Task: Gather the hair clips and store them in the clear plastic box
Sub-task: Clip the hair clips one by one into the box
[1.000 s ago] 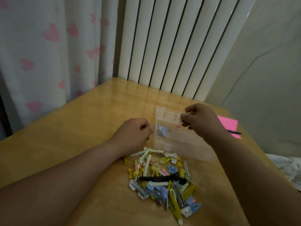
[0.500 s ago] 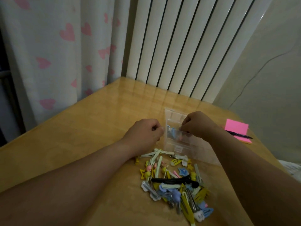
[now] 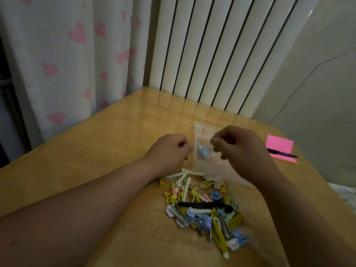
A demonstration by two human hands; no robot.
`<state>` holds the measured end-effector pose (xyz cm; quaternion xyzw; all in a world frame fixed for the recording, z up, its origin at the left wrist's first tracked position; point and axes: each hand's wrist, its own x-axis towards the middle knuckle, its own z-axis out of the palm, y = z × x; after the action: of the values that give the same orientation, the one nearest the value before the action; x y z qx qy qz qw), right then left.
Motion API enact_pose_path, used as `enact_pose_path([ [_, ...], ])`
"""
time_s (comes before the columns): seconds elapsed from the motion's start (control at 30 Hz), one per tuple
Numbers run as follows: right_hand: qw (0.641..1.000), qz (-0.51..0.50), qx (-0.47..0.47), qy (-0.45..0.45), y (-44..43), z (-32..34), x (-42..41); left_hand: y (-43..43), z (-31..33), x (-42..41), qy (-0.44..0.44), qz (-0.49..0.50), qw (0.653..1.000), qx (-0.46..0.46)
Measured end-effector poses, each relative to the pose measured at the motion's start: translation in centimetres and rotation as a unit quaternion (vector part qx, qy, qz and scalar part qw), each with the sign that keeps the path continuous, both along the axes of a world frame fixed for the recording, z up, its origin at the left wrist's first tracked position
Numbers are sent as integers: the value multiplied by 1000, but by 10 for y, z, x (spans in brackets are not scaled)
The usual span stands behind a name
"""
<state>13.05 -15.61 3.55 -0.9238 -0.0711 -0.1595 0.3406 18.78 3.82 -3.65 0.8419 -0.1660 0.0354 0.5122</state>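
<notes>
A clear plastic box (image 3: 204, 131) stands on the wooden table, with a blue and a pink clip showing through it. My left hand (image 3: 169, 150) has its fingers curled and pinches the box's left edge. My right hand (image 3: 238, 149) hovers over the right part of the box, thumb and forefinger pinched at its upper side and hiding that half. Just in front of the box lies a loose pile of hair clips (image 3: 204, 211) in yellow, blue, pink and cream. A long black clip (image 3: 202, 204) lies across the pile.
A pink sticky-note pad (image 3: 279, 144) with a black pen (image 3: 282, 153) on it sits at the table's right edge. A white radiator (image 3: 212, 54) and a heart-print curtain (image 3: 77, 64) stand behind the table. Bare tabletop (image 3: 96, 151) stretches to the left.
My right hand has come down and left from the box's far edge to over its middle. My left hand has stayed at the box's left edge. The pile has not moved.
</notes>
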Motion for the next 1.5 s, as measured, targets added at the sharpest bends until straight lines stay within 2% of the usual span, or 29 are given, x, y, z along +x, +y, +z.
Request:
enact_pose_path([
  [0.1,992,102,-61,48,12,-13,-23,2,2,1,9,10,1000,-28],
  [0.23,962,188,-170,103,18,-25,-27,2,6,3,46,27,993,-108],
  [0.53,937,204,-267,93,17,-18,-36,1,1,4,34,19,996,-81],
  [0.73,905,177,-384,48,23,-12,-44,1,1,3,26,25,997,-68],
  [1.07,923,174,-325,114,23,-12,-43,1,2,1,18,23,999,-43],
  [1.23,929,182,-296,130,22,-10,-45,-1,2,1,13,20,999,-40],
  [1.4,942,176,-266,109,15,-5,-46,0,1,2,13,14,999,-46],
  [1.5,933,187,-277,131,12,-6,-43,1,1,1,19,10,999,-48],
])
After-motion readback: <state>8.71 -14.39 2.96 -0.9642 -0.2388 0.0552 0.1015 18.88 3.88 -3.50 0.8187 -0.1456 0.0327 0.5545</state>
